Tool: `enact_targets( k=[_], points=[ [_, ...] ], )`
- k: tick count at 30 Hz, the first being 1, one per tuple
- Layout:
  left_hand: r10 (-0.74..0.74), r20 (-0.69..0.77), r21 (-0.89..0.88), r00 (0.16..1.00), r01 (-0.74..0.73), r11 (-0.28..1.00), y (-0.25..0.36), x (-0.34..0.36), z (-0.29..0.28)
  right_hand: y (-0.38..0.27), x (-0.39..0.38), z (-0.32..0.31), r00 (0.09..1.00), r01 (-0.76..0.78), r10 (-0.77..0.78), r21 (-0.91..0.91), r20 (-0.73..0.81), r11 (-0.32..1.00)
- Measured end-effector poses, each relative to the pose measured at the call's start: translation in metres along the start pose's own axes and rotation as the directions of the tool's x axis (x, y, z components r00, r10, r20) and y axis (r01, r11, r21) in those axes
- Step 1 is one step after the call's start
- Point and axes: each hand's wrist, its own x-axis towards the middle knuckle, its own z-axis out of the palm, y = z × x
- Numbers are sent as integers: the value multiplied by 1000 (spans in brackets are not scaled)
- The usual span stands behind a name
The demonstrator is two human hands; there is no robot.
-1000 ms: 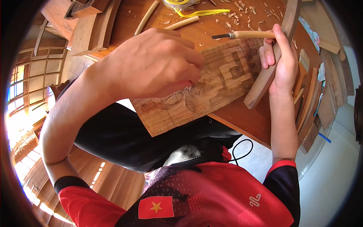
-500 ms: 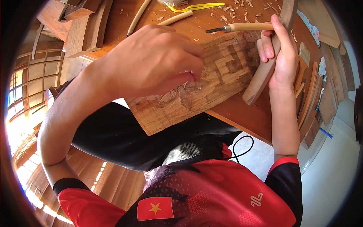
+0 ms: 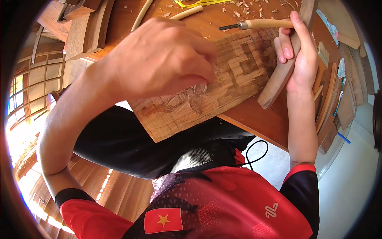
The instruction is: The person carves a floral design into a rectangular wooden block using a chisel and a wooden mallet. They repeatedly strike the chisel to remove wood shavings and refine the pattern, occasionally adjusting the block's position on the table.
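A wooden board (image 3: 175,123) lies slanted at the table's near edge, with a leaf-like relief (image 3: 191,101) and squarish strokes carved into it. Over the relief bends my left hand (image 3: 163,59), its fingers curled in and their tips down near the carving. Whatever those fingers may pinch is hidden behind the hand. My right hand (image 3: 300,55) grips a squared wooden bar (image 3: 278,81) upright at a tilt. The same hand also keeps a carving gouge (image 3: 266,24) between its fingers, the dark metal tip pointing left above the board.
Two more wooden tool handles (image 3: 187,12) lie at the back beside a yellow strap (image 3: 207,4). Wood shavings (image 3: 242,10) are strewn over the table (image 3: 217,24). Stacked wood blocks (image 3: 85,32) stand at left. At right lie a brush (image 3: 321,59) and curved wood strips (image 3: 327,97).
My right hand, with the bar and gouge, sits slightly farther right. My left hand remains curled over the carving, with only a small shift. The table's things appear a little higher in view.
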Motion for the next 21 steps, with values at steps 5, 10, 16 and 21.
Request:
enact_targets(
  k=[5,10,16,21],
  points=[
    [-83,-7,-77,997,82,994,-2,-1,5,0,0,0,1000,-9,9,43,3,999],
    [-53,-30,-26,998,52,998,-4,-2,5,1,0,-1,1000,3,-5,85,24,996],
    [22,53,70,998,-26,997,-2,8,3,-3,1,10,993,21,-20,1,-115,1000],
    [-21,1,52,1000,21,998,-2,12,6,31,18,-24,998,12,-32,376,46,927]
  ],
)
